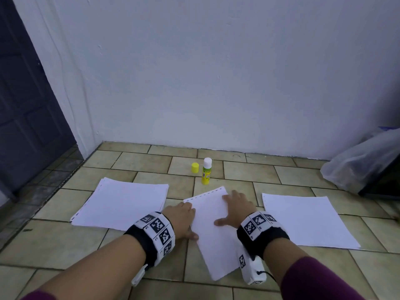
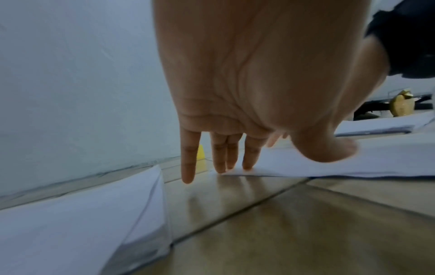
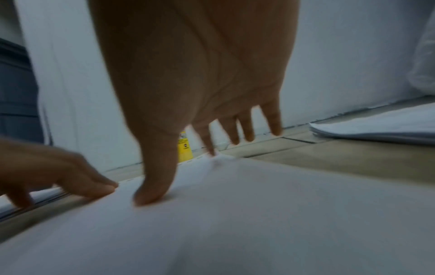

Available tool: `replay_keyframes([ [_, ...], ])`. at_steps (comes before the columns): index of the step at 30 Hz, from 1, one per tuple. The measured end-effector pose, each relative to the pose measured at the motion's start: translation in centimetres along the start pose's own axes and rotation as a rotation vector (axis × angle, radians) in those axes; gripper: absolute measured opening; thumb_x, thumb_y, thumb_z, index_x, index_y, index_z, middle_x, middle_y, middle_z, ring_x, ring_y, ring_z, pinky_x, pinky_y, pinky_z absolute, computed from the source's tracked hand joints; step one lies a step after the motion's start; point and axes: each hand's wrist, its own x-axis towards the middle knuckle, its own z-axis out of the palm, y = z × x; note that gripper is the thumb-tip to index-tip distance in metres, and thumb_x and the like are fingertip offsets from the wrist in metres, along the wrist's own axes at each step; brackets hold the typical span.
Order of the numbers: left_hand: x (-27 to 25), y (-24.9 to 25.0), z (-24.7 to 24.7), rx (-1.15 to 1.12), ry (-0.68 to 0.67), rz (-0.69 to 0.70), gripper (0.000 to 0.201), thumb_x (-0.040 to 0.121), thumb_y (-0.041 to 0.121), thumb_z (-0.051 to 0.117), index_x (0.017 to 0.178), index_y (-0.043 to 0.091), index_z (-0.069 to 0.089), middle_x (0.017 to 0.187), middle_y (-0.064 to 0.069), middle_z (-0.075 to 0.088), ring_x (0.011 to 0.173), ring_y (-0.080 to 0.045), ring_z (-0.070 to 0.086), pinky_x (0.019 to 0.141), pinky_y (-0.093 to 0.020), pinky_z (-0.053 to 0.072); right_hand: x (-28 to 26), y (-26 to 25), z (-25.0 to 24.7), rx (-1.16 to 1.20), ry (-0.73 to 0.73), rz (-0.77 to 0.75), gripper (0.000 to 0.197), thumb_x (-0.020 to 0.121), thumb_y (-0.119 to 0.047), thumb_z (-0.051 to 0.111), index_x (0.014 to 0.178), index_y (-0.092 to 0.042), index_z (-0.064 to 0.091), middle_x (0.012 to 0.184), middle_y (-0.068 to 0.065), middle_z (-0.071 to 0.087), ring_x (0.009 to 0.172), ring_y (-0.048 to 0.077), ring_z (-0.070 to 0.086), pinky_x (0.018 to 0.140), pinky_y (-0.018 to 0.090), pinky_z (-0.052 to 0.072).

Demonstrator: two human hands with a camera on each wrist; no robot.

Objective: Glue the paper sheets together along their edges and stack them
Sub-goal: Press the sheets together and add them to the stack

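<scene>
The middle paper sheet [image 1: 213,232] lay skewed on the tiled floor [image 1: 249,172], between two paper stacks [image 1: 121,202]. The left hand [image 1: 180,219] and right hand [image 1: 236,207] pressed it flat, each grip open, fingers extended. The uncapped glue stick [image 1: 206,171] stood beyond, just beside its yellow cap [image 1: 195,167].

Tiled floor [image 1: 238,169] carries a paper stack [image 1: 121,202] at left, a skewed sheet [image 1: 212,230] in the middle, another stack [image 1: 307,221] at right, a glue stick [image 1: 206,171] and cap [image 1: 195,167] near the wall, and a plastic bag [image 1: 357,161] at the right edge.
</scene>
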Motion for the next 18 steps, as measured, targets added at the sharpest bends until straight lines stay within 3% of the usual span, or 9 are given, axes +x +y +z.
replay_keyframes([
  [3, -0.4, 0.1, -0.4, 0.032, 0.055, -0.013, 0.037, 0.099, 0.014, 0.042, 0.134, 0.005, 0.036, 0.138, -0.015, 0.034, 0.128, -0.028, 0.036, 0.094, -0.041, 0.042, -1.0, -0.2, -0.6, -0.096, 0.122, 0.097, 0.074, 0.078, -0.063, 0.062, 0.129, -0.012, 0.044, 0.13, 0.005, 0.042, 0.126, 0.023, 0.035, 0.097, 0.036, 0.04],
  [6, -0.4, 0.1, -0.5, 0.038, 0.045, -0.041, 0.035, 0.097, 0.006, 0.039, 0.132, 0.004, 0.037, 0.133, -0.015, 0.04, 0.118, -0.03, 0.047, 0.088, -0.039, 0.043, -1.5, -0.1, -0.6, -0.019, 0.017, 0.027, 0.074, 0.077, -0.058, 0.067, 0.128, -0.01, 0.045, 0.127, 0.006, 0.044, 0.123, 0.023, 0.039, 0.098, 0.036, 0.042],
  [10, -0.1, 0.2, -0.3, 0.022, 0.046, -0.066, 0.043, 0.096, 0.017, 0.05, 0.135, 0.008, 0.035, 0.137, -0.011, 0.04, 0.127, -0.025, 0.038, 0.092, -0.038, 0.042, -2.4, 0.6, -0.5, 0.084, -0.092, -0.075, 0.081, 0.074, -0.041, 0.077, 0.137, -0.009, 0.038, 0.137, 0.008, 0.036, 0.129, 0.024, 0.035, 0.105, 0.037, 0.038],
  [14, 0.3, -1.0, -0.3, -0.029, 0.073, 0.021, 0.067, 0.086, 0.039, 0.066, 0.137, 0.011, 0.034, 0.15, -0.009, 0.02, 0.139, -0.023, 0.022, 0.104, -0.04, 0.039, -2.9, 1.9, 0.0, 0.149, -0.07, -0.156, 0.088, 0.08, -0.033, 0.074, 0.148, -0.011, 0.022, 0.153, 0.002, 0.025, 0.14, 0.019, 0.024, 0.113, 0.031, 0.025],
  [18, 1.3, -2.3, 0.8, -0.071, -0.071, -0.019, 0.104, 0.086, 0.049, 0.063, 0.152, 0.005, -0.004, 0.159, -0.008, -0.017, 0.148, -0.02, -0.01, 0.12, -0.043, 0.014, -3.0, 3.0, 0.5, 0.151, -0.042, -0.08, 0.104, 0.075, -0.047, 0.074, 0.15, -0.012, 0.011, 0.156, 0.002, 0.018, 0.143, 0.018, 0.019, 0.116, 0.042, 0.021],
])
